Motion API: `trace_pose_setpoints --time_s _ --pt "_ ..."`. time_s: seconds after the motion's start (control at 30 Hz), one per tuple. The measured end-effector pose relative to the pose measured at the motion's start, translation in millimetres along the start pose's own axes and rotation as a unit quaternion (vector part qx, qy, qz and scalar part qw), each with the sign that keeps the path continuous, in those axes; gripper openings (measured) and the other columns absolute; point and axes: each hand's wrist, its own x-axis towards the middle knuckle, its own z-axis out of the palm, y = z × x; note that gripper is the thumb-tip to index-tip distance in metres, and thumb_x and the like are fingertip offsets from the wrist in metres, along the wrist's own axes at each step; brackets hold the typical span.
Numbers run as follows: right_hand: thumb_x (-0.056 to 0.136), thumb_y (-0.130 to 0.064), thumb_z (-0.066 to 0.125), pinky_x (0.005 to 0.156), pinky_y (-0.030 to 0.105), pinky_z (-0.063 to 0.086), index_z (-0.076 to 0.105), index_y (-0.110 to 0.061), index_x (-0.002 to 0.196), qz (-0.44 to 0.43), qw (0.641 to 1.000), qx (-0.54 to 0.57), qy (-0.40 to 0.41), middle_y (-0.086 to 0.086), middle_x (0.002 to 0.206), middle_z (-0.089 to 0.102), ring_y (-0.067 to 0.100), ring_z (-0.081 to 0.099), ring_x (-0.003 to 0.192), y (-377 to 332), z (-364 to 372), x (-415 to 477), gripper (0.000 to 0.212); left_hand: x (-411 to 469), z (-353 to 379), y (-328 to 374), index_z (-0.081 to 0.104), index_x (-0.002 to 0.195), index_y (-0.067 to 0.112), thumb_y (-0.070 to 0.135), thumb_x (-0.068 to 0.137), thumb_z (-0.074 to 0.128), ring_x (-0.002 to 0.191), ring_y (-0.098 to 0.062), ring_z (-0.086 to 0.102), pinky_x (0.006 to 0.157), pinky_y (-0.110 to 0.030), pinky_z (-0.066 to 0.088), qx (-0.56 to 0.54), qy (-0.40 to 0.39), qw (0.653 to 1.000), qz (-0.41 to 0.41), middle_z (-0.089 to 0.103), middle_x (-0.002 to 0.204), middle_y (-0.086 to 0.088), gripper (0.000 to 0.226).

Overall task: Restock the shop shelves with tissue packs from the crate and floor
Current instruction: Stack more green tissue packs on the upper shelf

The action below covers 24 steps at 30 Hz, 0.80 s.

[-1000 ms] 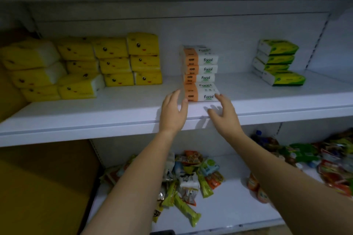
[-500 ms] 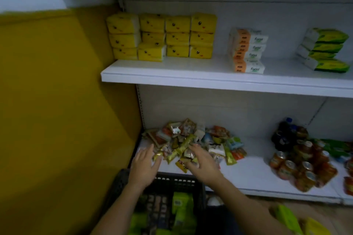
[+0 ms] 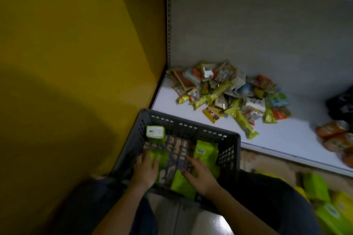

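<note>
Both hands in one crate (image 3: 191, 129) of green tissue packs (image 3: 206, 151).
One yellow wall (image 3: 66, 63) stands beside one white shelf (image 3: 282, 139) bearing one heap of snack packets (image 3: 229, 95). The crate holds four packs, and at least three floor packs (image 3: 315, 187) lie to the right, blurred. The left hand (image 3: 145, 171) and right hand (image 3: 200, 176) each rest on a pack, fingers spread and not clamped.

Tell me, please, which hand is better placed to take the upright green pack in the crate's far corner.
Probably the left hand: it lies in the crate close to the upright green pack, while the right hand rests on packs farther right.
</note>
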Motion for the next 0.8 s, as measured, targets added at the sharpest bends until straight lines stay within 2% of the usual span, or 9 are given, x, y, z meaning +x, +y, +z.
trace_pose_setpoints --time_s 0.1,0.23,0.3,0.47,0.6,0.63,0.7,0.73,0.8 --pt "0.093 -0.032 0.053 0.102 0.023 0.030 0.030 -0.022 0.143 0.031 0.999 0.013 -0.019 0.010 0.142 0.041 0.023 0.039 0.131 15.3 26.1 37.0 0.056 32.4 15.8 -9.6 0.014 0.150 0.015 0.035 0.100 0.033 0.141 -0.032 0.019 0.112 -0.036 0.025 0.002 -0.013 1.000 -0.027 0.011 0.154 -0.014 0.056" --pt "0.095 -0.032 0.049 0.106 0.024 0.024 0.026 -0.019 0.146 0.026 0.998 0.015 -0.061 0.006 0.149 0.032 0.022 0.030 0.137 32.3 60.0 109.6 0.058 104.1 32.0 -15.3 0.014 0.150 0.020 0.035 0.100 0.033 0.141 -0.032 0.019 0.113 -0.039 0.026 -0.022 -0.016 0.999 -0.040 0.008 0.155 -0.011 0.055" --pt "0.094 -0.032 0.049 0.108 0.028 0.025 0.025 -0.019 0.146 0.028 0.997 0.024 -0.075 0.007 0.150 0.030 0.023 0.030 0.137 39.1 77.2 143.5 0.059 137.9 43.0 -22.2 0.016 0.149 0.017 0.033 0.100 0.035 0.139 -0.032 0.024 0.113 -0.036 0.025 -0.027 -0.009 0.999 -0.033 0.011 0.154 -0.014 0.055" --pt "0.091 -0.028 0.055 0.110 0.031 0.028 0.031 -0.020 0.143 0.024 0.996 0.072 -0.050 0.009 0.146 0.038 0.025 0.034 0.135 47.6 104.4 218.9 0.058 212.2 66.3 -49.5 0.017 0.149 0.015 0.029 0.100 0.038 0.137 -0.034 0.026 0.112 -0.030 0.023 -0.043 0.004 0.998 -0.046 0.017 0.150 -0.021 0.055" --pt "0.075 -0.052 0.061 0.108 0.043 0.036 0.037 -0.028 0.140 0.051 0.982 0.182 -0.022 0.009 0.146 0.038 0.026 0.039 0.133 49.4 126.9 273.0 0.074 251.9 81.6 -67.5 0.018 0.149 0.018 0.027 0.098 0.043 0.130 -0.041 0.033 0.108 -0.035 0.028 -0.055 0.022 0.998 -0.037 0.030 0.142 -0.030 0.057" --pt "0.076 -0.050 0.062 0.108 0.042 0.036 0.035 -0.029 0.141 0.069 0.969 0.235 -0.023 0.008 0.148 0.035 0.026 0.038 0.133 47.6 130.2 280.8 0.073 256.0 85.4 -69.6 0.018 0.149 0.019 0.026 0.097 0.044 0.131 -0.040 0.033 0.108 -0.036 0.028 -0.074 0.022 0.996 -0.033 0.030 0.143 -0.029 0.058" --pt "0.087 -0.028 0.062 0.106 0.034 0.039 0.030 -0.022 0.144 0.099 0.938 0.330 -0.024 0.006 0.147 0.035 0.023 0.041 0.131 42.3 134.6 290.9 0.065 259.7 91.7 -70.9 0.017 0.149 0.018 0.024 0.096 0.046 0.133 -0.035 0.033 0.109 -0.034 0.029 -0.127 0.028 0.991 -0.013 0.029 0.146 -0.024 0.060" --pt "0.090 -0.020 0.059 0.099 0.027 0.041 0.030 -0.018 0.144 0.103 0.930 0.353 -0.020 0.007 0.144 0.038 0.022 0.044 0.128 42.8 136.6 295.3 0.061 259.9 93.0 -69.5 0.019 0.148 0.017 0.027 0.093 0.046 0.133 -0.032 0.035 0.107 -0.030 0.030 -0.159 0.037 0.987 0.002 0.031 0.146 -0.022 0.062" --pt "0.092 -0.016 0.056 0.086 0.022 0.041 0.035 -0.016 0.140 0.101 0.929 0.357 -0.008 0.009 0.140 0.041 0.021 0.046 0.123 44.7 136.7 295.9 0.052 257.6 94.0 -66.9 0.022 0.146 0.013 0.029 0.086 0.046 0.130 -0.024 0.039 0.098 -0.017 0.031 -0.203 0.054 0.977 0.016 0.036 0.144 -0.019 0.067"
